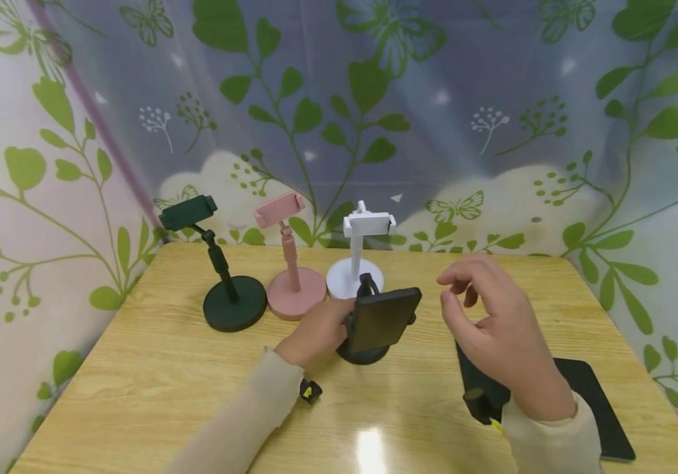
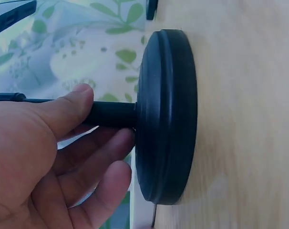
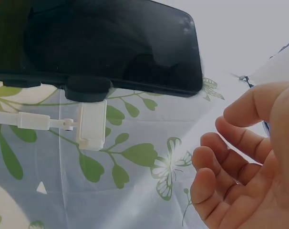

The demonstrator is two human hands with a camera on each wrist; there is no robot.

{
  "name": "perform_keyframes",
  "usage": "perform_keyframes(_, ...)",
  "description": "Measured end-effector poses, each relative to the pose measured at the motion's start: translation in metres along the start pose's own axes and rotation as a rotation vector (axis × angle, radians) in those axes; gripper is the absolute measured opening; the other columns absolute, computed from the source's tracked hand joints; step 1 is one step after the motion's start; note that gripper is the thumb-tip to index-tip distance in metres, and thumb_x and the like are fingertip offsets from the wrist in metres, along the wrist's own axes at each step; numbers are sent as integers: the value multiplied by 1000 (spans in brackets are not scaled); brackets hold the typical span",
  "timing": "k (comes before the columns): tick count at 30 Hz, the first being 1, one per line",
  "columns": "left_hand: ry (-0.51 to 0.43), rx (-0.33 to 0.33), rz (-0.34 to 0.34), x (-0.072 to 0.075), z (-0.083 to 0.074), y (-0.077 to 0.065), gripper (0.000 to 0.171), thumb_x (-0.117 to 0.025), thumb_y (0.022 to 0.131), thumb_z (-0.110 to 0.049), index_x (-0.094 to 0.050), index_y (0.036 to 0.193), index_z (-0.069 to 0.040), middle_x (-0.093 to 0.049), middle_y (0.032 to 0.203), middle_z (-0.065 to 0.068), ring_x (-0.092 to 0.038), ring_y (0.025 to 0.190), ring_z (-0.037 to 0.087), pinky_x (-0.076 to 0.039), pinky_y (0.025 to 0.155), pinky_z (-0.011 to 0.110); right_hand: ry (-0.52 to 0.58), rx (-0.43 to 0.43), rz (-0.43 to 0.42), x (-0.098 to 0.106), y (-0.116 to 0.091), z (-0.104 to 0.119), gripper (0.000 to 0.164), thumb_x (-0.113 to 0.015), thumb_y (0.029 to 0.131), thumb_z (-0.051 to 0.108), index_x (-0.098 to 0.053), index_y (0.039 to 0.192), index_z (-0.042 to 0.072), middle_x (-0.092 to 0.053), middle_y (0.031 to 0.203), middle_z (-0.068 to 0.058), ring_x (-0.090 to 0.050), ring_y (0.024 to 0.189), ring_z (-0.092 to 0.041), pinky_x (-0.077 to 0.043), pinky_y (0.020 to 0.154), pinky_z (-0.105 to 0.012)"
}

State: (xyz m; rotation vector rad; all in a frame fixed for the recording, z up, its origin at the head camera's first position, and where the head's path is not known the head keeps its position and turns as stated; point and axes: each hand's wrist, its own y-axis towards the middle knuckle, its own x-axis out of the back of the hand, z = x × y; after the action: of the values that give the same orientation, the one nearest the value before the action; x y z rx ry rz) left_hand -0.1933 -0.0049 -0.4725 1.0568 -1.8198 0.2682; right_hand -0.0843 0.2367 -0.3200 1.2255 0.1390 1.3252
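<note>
A black phone point(image 1: 383, 319) sits clamped in a black stand whose round base point(image 1: 363, 355) rests on the wooden table point(image 1: 167, 382). My left hand point(image 1: 321, 329) grips the stand's post just behind the phone. In the left wrist view the thumb and fingers of the left hand point(image 2: 87, 138) curl round the thin post point(image 2: 113, 114) beside the base point(image 2: 166, 114). To the right of the phone my right hand point(image 1: 469, 296) hovers with loosely bent fingers and holds nothing. The right wrist view shows the right hand point(image 3: 230, 152) apart from the phone point(image 3: 111, 43).
Three other stands are lined up at the back: dark green point(image 1: 232, 303), pink point(image 1: 294, 289) and white point(image 1: 353, 276). A flat black device point(image 1: 588, 395) lies on the table under my right wrist. A leaf-patterned curtain point(image 1: 374, 99) closes off the back and sides.
</note>
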Motion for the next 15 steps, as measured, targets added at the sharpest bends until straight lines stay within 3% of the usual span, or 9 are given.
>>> perform_keyframes(4, 63, 52, 2, 6, 10, -3, 33, -61, 87, -5, -66, 112, -26, -68, 98, -7, -58, 83, 6, -47, 74, 30, 0, 4, 19, -3, 0, -1, 22, -59, 82, -2, -62, 99, 11, -57, 97, 7, -47, 82, -7, -39, 65, -19)
perform_keyframes(12, 115, 44, 7, -1, 17, -1, 38, -62, 81, 0, -66, 110, -24, -68, 97, -6, -58, 81, 7, -49, 75, 31, 36, 9, 91, -14, -1, -2, 29, -66, 84, 3, -64, 110, 17, -59, 106, 6, -52, 92, -10, -43, 74, -20)
perform_keyframes(15, 133, 36, 33, -5, 14, -2, 27, -64, 79, -3, -67, 101, -18, -68, 93, -1, -61, 83, 12, -50, 77, 33, 69, 14, 120, -20, -1, -1, 34, -70, 83, 6, -64, 114, 19, -60, 110, 8, -54, 94, -10, -44, 77, -21)
